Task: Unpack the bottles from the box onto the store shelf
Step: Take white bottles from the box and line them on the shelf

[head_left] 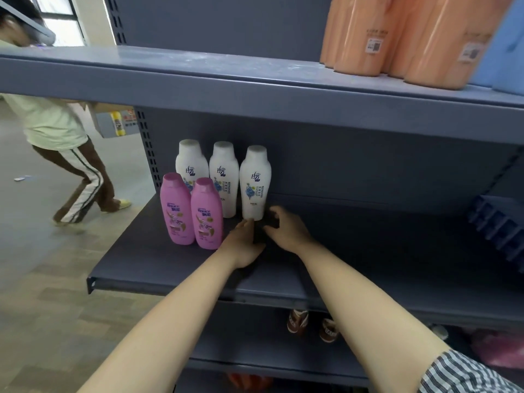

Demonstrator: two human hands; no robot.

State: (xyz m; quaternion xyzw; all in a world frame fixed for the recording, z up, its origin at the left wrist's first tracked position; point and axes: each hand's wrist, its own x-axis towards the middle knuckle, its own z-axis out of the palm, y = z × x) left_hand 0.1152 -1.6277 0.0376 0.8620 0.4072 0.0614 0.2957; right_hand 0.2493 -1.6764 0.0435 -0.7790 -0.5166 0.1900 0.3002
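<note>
Both forearms reach in; left hand (243, 242) and right hand (286, 228), open and holding nothing, nudge white bottle (254, 182) just ahead into line, probably.

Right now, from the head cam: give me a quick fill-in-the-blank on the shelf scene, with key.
1. The white bottles on the middle shelf number ____.
2. In front of them stand two ____ bottles.
3. The left hand and right hand are both ____ of anything.
4. The top shelf holds ____ packs.

Missing: three; pink; empty; orange
</note>
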